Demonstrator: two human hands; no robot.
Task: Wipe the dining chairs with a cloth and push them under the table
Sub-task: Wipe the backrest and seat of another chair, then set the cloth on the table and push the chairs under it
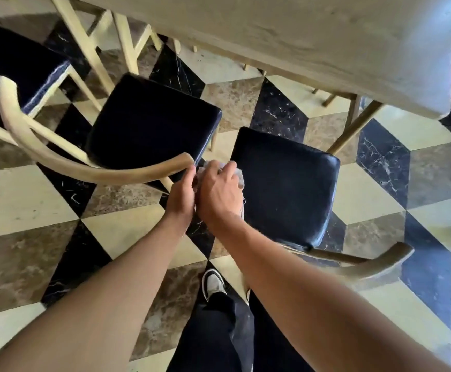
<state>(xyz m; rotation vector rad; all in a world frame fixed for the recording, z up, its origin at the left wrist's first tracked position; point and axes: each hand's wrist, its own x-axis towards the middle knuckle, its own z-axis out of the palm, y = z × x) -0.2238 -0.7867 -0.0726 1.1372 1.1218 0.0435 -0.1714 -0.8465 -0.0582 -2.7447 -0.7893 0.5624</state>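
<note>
**Two hands and a cloth between dining chairs**

A floor (31, 197) of cream, brown and black marble diamonds runs under a pale tabletop (299, 36). Two light wooden chairs with black cushioned seats, the left chair (152, 122) and the right chair (286, 183), stand pulled out. Between them, the right hand (219, 191) clutches a white cloth (239, 175); the left hand (182, 194) curls against it.

We have a single head-worn view, looking steeply down and forward from standing height. Our forearms enter from the near edge, the chairs (286, 183) sit close below at mid-frame, and the bench (313, 41) fills the far right.
</note>
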